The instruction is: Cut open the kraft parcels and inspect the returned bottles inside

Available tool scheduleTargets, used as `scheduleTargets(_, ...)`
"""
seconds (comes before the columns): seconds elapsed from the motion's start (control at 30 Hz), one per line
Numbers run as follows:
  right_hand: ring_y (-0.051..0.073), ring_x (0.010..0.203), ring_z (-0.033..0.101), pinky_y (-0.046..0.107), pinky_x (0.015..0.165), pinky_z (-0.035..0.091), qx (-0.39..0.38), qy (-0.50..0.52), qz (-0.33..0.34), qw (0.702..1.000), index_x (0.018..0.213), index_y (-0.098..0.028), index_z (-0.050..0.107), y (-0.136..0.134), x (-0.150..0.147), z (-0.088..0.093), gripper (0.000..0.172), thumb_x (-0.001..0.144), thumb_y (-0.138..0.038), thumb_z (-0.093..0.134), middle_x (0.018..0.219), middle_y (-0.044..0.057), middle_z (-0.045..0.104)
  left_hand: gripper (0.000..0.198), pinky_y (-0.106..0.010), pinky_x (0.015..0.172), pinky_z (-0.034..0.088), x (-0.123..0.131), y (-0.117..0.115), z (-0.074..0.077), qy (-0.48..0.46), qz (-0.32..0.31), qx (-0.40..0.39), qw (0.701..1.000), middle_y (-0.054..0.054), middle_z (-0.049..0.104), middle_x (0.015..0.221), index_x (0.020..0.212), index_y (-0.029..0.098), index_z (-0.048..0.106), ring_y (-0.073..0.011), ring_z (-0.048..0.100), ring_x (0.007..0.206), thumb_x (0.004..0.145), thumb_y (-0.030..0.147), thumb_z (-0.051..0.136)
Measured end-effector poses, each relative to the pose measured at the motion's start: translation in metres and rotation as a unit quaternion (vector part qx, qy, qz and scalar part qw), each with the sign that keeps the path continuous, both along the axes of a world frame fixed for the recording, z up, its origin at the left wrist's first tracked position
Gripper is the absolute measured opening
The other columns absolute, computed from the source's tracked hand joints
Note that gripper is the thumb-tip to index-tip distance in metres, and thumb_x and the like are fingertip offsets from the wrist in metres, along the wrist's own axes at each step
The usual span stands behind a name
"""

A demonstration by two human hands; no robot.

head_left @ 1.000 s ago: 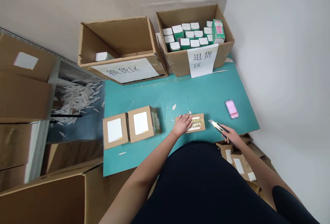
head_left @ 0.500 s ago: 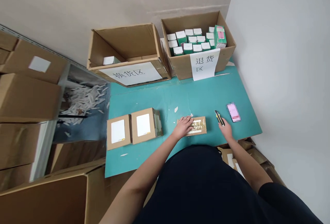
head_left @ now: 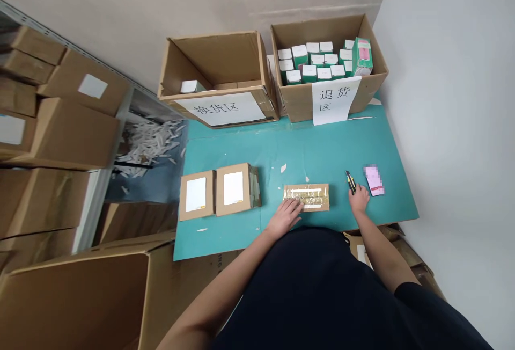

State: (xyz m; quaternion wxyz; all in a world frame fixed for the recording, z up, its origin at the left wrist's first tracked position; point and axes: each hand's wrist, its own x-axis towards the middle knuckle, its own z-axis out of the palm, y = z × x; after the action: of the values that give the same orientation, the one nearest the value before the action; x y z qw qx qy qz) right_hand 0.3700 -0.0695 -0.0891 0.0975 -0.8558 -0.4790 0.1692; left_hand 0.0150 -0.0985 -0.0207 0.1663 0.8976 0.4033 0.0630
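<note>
Left hand (head_left: 284,217) with fingers spread against a taped cardboard parcel (head_left: 306,197) at the lower middle of the counter (head_left: 306,151), right hand (head_left: 358,201) with fingers curled at a utility knife (head_left: 351,182), pinch impossible to tell, and a risk of cut fingers from any slip of the knife.
</note>
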Motion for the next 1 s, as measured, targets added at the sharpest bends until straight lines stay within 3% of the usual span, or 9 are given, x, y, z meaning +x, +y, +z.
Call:
scheduleTargets(0.07,0.035,0.123,0.048,0.05,0.103,0.039,0.03,0.012,0.044,0.999,0.143,-0.014,0.053,0.006,-0.011,0.016,0.052,0.094,-0.031,0.048,0.132,0.022,0.056,0.046,-0.049,0.114,0.039,0.001,0.001,0.002,0.001,0.008,-0.002,1.0,-0.013,0.062,0.138,0.146,0.025,0.049,-0.0302,0.054,0.132,0.1,0.035,0.05)
scheduleTargets(0.13,0.033,0.126,0.049,0.049,0.105,0.04,0.065,0.056,0.164,0.983,0.146,-0.018,0.051,0.015,-0.028,0.039,0.051,0.098,-0.033,0.043,0.133,0.019,0.056,0.046,-0.048,0.111,0.041,0.004,0.005,0.005,-0.001,0.011,-0.006,1.0,-0.014,0.062,0.136,0.145,0.024,0.049,-0.0298,0.054,0.129,0.101,0.035,0.049)
scheduleTargets(0.27,0.029,0.127,0.05,0.047,0.107,0.04,0.069,0.089,0.452,0.885,0.144,-0.028,0.054,0.033,-0.069,0.086,0.045,0.099,-0.033,0.051,0.133,0.012,0.059,0.044,-0.046,0.106,0.043,0.01,0.015,0.01,0.0,0.004,-0.015,1.0,-0.013,0.063,0.131,0.142,0.022,0.049,-0.0291,0.056,0.124,0.099,0.031,0.052)
scheduleTargets(0.37,0.03,0.124,0.052,0.047,0.104,0.041,0.035,0.039,0.551,0.833,0.144,-0.027,0.053,0.04,-0.092,0.105,0.052,0.093,-0.03,0.064,0.131,0.013,0.06,0.043,-0.045,0.104,0.043,0.013,0.017,0.011,0.005,0.002,-0.016,1.0,-0.013,0.063,0.129,0.139,0.02,0.051,-0.0289,0.056,0.122,0.098,0.029,0.056)
scheduleTargets(0.47,0.03,0.12,0.055,0.044,0.099,0.043,-0.004,-0.016,0.571,0.821,0.144,-0.026,0.053,0.044,-0.102,0.109,0.056,0.091,-0.028,0.069,0.131,0.014,0.061,0.039,-0.044,0.103,0.043,0.016,0.016,0.01,0.002,0.013,-0.019,1.0,-0.012,0.063,0.126,0.137,0.021,0.053,-0.028,0.056,0.121,0.098,0.028,0.056)
scheduleTargets(0.7,0.031,0.112,0.059,0.042,0.091,0.048,-0.058,-0.1,0.591,0.799,0.143,-0.02,0.052,0.048,-0.11,0.108,0.048,0.096,-0.026,0.059,0.13,0.017,0.062,0.032,-0.045,0.104,0.043,0.024,0.014,0.007,0.03,0.027,-0.031,0.999,-0.013,0.064,0.121,0.131,0.019,0.057,-0.0271,0.057,0.115,0.102,0.029,0.047)
scheduleTargets(0.83,0.031,0.108,0.062,0.043,0.092,0.049,-0.068,-0.152,0.61,0.775,0.143,-0.013,0.048,0.046,-0.119,0.111,0.045,0.098,-0.015,0.047,0.128,0.022,0.062,0.034,-0.046,0.104,0.043,0.027,0.016,0.008,0.047,0.025,-0.053,0.997,-0.013,0.064,0.12,0.13,0.019,0.058,-0.028,0.057,0.114,0.097,0.027,0.056)
scheduleTargets(1.0,0.031,0.107,0.065,0.041,0.089,0.052,-0.097,-0.178,0.609,0.766,0.142,-0.009,0.047,0.049,-0.127,0.116,0.047,0.095,-0.008,0.043,0.125,0.025,0.063,0.03,-0.043,0.097,0.047,0.03,0.023,0.01,0.055,0.029,-0.083,0.995,-0.013,0.066,0.112,0.12,0.017,0.064,-0.0284,0.059,0.11,0.091,0.025,0.066)
